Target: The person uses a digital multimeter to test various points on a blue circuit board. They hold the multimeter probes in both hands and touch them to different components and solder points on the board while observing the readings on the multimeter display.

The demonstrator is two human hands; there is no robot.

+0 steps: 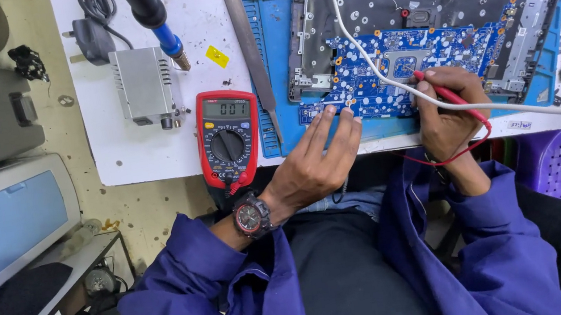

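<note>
The right hand (447,119) is gripping a red test probe (448,93), its fingers (430,76) pinching the shaft close to the tip. The probe's long axis is running from about 4 o'clock, at the cable end, to 10 o'clock, at the tip, and the tip is pointing onto the blue circuit board (385,69) near its lower middle. The probe is lying across the top of the right hand, with the index finger and thumb closing on it from either side. A red lead (469,149) is trailing from the probe's rear and looping under the right wrist.

The left hand (318,163) is resting palm down at the near edge of the white worktop (141,151), fingers pressed loosely together and extended toward 1 o'clock. Its fingertips (330,110) are touching the lower left corner of the circuit board. It is holding nothing. A black and red wristwatch (252,215) is sitting on that wrist.

The circuit board is lying inside an opened grey laptop chassis (376,5) on a blue mat (279,70). A white cable (386,77) is crossing the board diagonally and passing just beside the probe. A red multimeter (229,137) is lying at 9 o'clock from the left hand, near it, its display lit. A soldering iron (155,21) with a blue collar is lying at 11 o'clock, well apart, above a small grey metal box (142,85).
</note>
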